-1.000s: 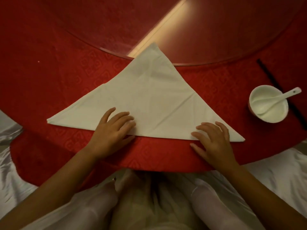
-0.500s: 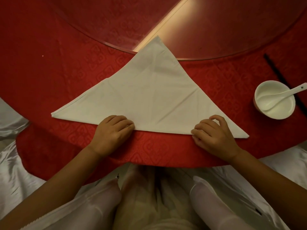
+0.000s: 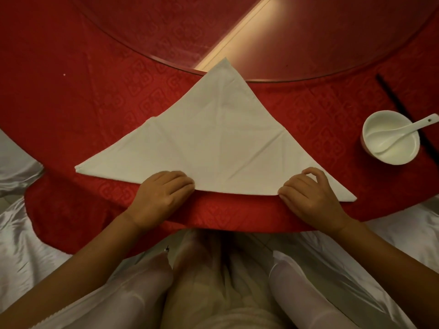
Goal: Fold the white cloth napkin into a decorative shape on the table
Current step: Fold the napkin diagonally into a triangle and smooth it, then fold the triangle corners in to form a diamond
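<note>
The white cloth napkin (image 3: 218, 143) lies flat on the red tablecloth (image 3: 71, 110) as a wide triangle, its tip pointing away from me onto the glass turntable and its long folded edge nearest me. My left hand (image 3: 164, 195) is curled on that near edge left of the middle, fingers pinching the cloth. My right hand (image 3: 311, 195) grips the same edge close to the right corner, its fingers bent over the fabric.
A glass turntable (image 3: 332, 43) covers the far half of the table. At the right stands a white bowl (image 3: 370, 124) with a white spoon (image 3: 418, 124) in it, beside black chopsticks (image 3: 392, 96). The table's rounded edge runs just below my hands.
Both hands went from lying flat with spread fingers on the napkin to curled fingers gripping its near edge. The view shifted slightly.
</note>
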Action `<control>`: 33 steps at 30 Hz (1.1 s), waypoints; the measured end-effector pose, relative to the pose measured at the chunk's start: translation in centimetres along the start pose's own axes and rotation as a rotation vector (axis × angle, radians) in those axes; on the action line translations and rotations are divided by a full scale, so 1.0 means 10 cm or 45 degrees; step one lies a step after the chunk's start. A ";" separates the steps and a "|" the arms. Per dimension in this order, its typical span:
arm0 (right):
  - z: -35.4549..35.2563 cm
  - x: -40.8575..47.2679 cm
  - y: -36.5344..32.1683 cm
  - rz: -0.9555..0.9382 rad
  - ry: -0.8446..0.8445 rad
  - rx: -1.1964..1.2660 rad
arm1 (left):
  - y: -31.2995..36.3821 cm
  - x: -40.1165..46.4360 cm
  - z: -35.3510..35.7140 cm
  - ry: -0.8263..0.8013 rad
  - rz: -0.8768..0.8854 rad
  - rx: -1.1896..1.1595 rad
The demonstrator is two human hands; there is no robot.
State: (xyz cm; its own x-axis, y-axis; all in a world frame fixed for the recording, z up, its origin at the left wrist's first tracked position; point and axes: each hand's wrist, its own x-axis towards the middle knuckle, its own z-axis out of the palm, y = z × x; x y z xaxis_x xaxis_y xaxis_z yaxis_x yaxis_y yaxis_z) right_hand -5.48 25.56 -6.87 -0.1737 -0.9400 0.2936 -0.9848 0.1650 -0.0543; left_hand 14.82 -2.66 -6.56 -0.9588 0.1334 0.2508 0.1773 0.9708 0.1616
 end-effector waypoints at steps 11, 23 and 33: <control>-0.16 -0.49 -0.18 0.169 -0.155 0.113 | 0.63 0.33 0.13 -0.102 -0.662 -0.177; -0.72 -0.51 0.40 0.634 -0.284 0.102 | 0.80 0.63 0.62 -0.395 -0.838 -0.069; -0.72 0.80 0.54 1.147 0.125 1.149 | 0.82 0.56 0.47 -0.049 -0.896 -0.489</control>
State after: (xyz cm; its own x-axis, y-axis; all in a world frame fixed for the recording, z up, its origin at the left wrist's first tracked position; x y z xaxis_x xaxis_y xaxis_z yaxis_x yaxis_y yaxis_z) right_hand -12.23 21.06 2.05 -0.8134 -0.5697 -0.1179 -0.1750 0.4330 -0.8842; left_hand 9.90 6.96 -8.37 -0.8798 -0.4710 -0.0639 -0.4143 0.6940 0.5889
